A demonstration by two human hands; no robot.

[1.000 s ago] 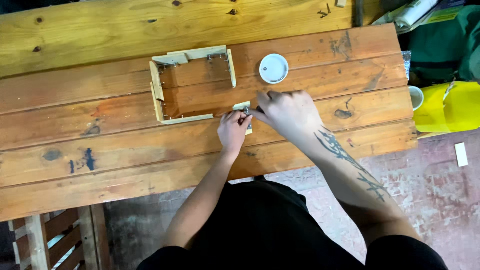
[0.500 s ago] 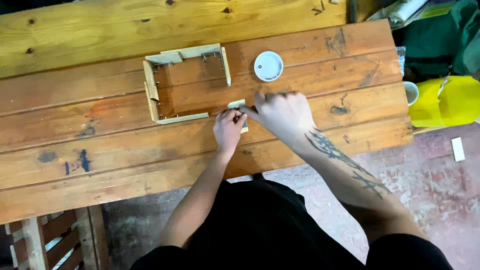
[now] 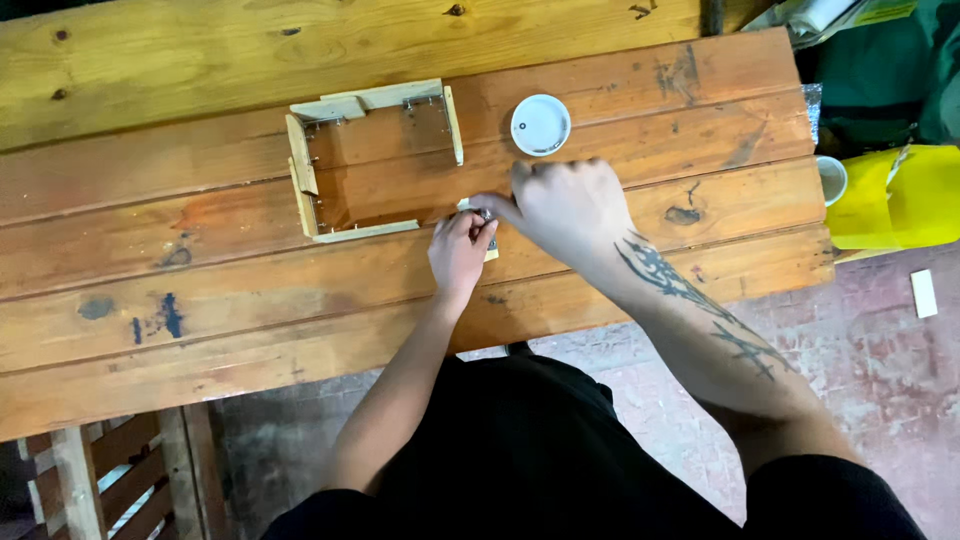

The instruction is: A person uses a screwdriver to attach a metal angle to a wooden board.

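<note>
A small frame of pale wood strips (image 3: 372,162) lies on the plank workbench (image 3: 250,290), open at its near right corner. My left hand (image 3: 460,248) is closed around a short pale wood piece (image 3: 490,250) just right of that corner. My right hand (image 3: 565,205) reaches in from the right, its fingertips pinching a small dark item at the same spot, touching my left hand. What exactly sits between the fingers is hidden.
A white round lid (image 3: 540,124) rests on the bench beyond my right hand. A yellow container (image 3: 895,195) and a white cup (image 3: 830,178) stand off the bench's right end. A wooden pallet (image 3: 95,480) lies on the floor at lower left.
Both hands have stayed at the frame's near right corner, with small shifts of the fingers. The view has drifted slightly.
</note>
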